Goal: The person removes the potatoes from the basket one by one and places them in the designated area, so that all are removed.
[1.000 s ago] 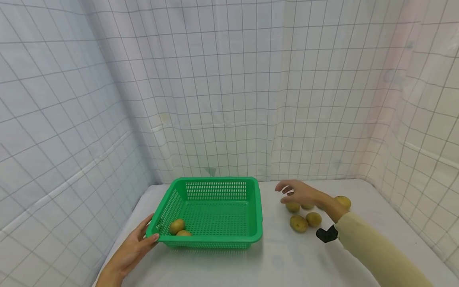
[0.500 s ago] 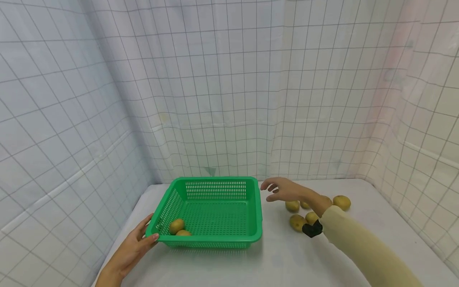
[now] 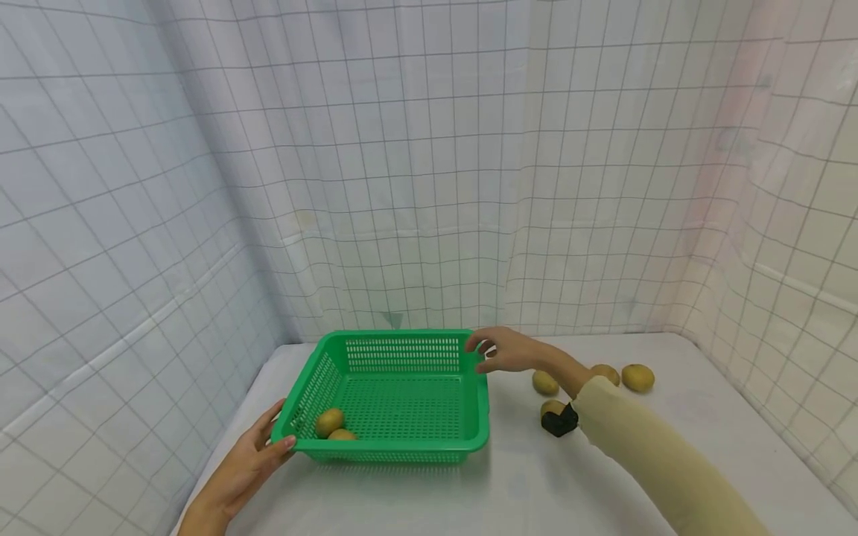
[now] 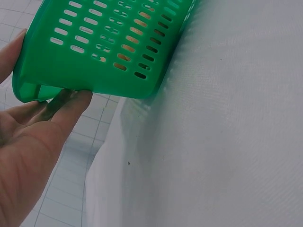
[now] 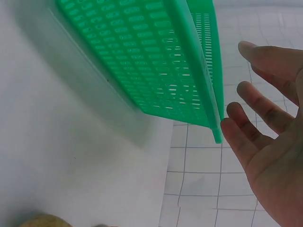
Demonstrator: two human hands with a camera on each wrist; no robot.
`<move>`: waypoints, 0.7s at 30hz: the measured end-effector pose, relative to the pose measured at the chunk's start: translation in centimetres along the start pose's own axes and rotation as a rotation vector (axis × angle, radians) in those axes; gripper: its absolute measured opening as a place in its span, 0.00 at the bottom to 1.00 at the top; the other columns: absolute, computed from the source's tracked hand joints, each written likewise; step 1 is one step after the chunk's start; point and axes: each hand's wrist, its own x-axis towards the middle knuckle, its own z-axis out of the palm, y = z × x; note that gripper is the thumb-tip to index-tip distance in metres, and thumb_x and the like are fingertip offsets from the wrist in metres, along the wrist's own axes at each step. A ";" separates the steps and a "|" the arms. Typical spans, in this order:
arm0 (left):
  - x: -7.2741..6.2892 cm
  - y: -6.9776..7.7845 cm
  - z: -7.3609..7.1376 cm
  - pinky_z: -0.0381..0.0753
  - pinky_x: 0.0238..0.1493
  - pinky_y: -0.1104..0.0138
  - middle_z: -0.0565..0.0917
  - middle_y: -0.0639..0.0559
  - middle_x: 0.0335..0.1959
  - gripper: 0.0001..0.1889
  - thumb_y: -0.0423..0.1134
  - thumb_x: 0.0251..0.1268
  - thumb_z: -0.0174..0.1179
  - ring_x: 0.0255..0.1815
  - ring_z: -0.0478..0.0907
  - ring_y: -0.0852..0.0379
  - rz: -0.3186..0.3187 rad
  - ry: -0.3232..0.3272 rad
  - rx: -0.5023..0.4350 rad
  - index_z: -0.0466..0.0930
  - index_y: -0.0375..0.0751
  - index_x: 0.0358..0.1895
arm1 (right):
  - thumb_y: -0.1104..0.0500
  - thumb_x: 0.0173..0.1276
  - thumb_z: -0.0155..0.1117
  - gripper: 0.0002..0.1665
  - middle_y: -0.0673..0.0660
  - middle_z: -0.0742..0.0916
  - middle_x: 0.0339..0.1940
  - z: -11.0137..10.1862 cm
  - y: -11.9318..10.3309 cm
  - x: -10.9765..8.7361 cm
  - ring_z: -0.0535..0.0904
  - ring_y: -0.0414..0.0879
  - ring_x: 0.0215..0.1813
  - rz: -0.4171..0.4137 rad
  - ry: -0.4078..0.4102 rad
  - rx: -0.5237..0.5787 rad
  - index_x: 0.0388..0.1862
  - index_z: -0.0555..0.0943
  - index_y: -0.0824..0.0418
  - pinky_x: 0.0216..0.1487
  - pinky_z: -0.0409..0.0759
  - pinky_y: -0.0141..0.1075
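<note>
A green plastic basket (image 3: 395, 446) with slotted walls stands on the white-covered table, two potatoes (image 3: 330, 422) lying in its near left corner. My left hand (image 3: 244, 465) grips that corner, thumb over the rim; in the left wrist view its fingers (image 4: 71, 111) reach under the lip. Over the basket's far right corner hovers my right hand (image 3: 508, 350), fingers loosely bent and nothing between them. In the right wrist view the fingertips of this hand (image 5: 274, 127) are right by the basket's rim (image 5: 196, 61).
Right of the basket several potatoes lie on the table (image 3: 509, 476), one (image 3: 545, 383) beneath the right forearm and another (image 3: 637, 377) farther right. A black piece (image 3: 560, 421) at the right wrist partly covers one potato. White grid-patterned sheets (image 3: 429, 186) enclose the table's back and sides.
My right hand has moved left, from above the loose potatoes to the basket's far right corner, its fingers staying loose. The left hand and the basket have stayed put.
</note>
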 end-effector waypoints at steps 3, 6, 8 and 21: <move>0.1 0.0 0.0 0.75 0.62 0.70 0.41 0.30 0.80 0.43 0.28 0.82 0.51 0.67 0.71 0.65 -0.001 -0.004 0.002 0.28 0.38 0.84 | 0.63 0.71 0.70 0.22 0.59 0.81 0.64 0.5 -0.3 0.7 0.75 0.63 0.66 0.007 -0.017 0.008 0.63 0.80 0.62 0.63 0.79 0.44; 0.1 0.0 0.0 0.75 0.63 0.70 0.40 0.30 0.81 0.44 0.28 0.81 0.52 0.67 0.71 0.65 -0.006 -0.001 -0.003 0.29 0.38 0.84 | 0.61 0.71 0.70 0.22 0.56 0.82 0.62 1.1 -0.7 1.6 0.77 0.61 0.65 -0.004 -0.033 0.006 0.63 0.80 0.60 0.62 0.80 0.44; 0.1 0.0 0.1 0.75 0.62 0.70 0.40 0.30 0.81 0.44 0.28 0.81 0.52 0.67 0.71 0.65 -0.003 0.000 -0.001 0.29 0.38 0.84 | 0.60 0.71 0.71 0.22 0.54 0.83 0.61 1.5 -1.0 2.2 0.78 0.59 0.64 -0.021 -0.042 -0.003 0.62 0.81 0.59 0.62 0.80 0.45; 0.0 0.0 0.0 0.75 0.62 0.70 0.41 0.29 0.80 0.43 0.27 0.81 0.51 0.67 0.71 0.65 0.014 -0.006 -0.009 0.29 0.36 0.84 | 0.60 0.70 0.72 0.21 0.51 0.83 0.60 2.8 -3.2 5.1 0.78 0.54 0.63 -0.084 -0.081 -0.028 0.61 0.81 0.57 0.62 0.79 0.41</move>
